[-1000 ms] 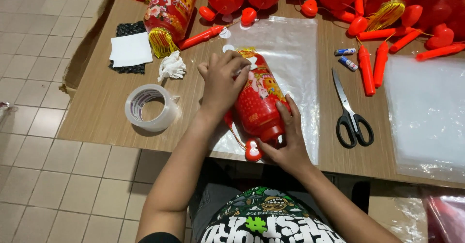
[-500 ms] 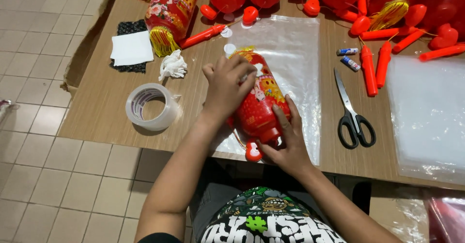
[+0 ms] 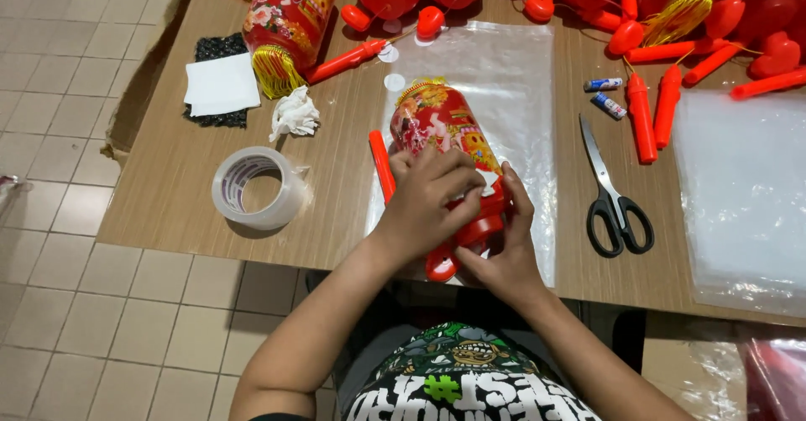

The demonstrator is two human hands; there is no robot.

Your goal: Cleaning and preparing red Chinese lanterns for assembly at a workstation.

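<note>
A red lantern (image 3: 437, 123) with a printed pattern and a gold fringe lies on a clear plastic sheet (image 3: 504, 77) on the wooden table (image 3: 168, 186). My left hand (image 3: 430, 196) rests over its near end, fingers curled on the red base. My right hand (image 3: 504, 249) grips the same end from the right and below. A thin red stick (image 3: 380, 165) lies along the lantern's left side. A small red cap (image 3: 441, 263) pokes out below my hands at the table's edge.
A roll of clear tape (image 3: 256, 188) sits to the left. Black-handled scissors (image 3: 611, 190) lie to the right. Several red lanterns, red sticks (image 3: 640, 119), two small batteries (image 3: 604, 94), a white paper pad (image 3: 222, 85) and more plastic sheet (image 3: 743, 194) fill the table's back and right.
My left hand has slid from the lantern's upper part down to its near end, beside my right hand. The lantern's top and fringe now show.
</note>
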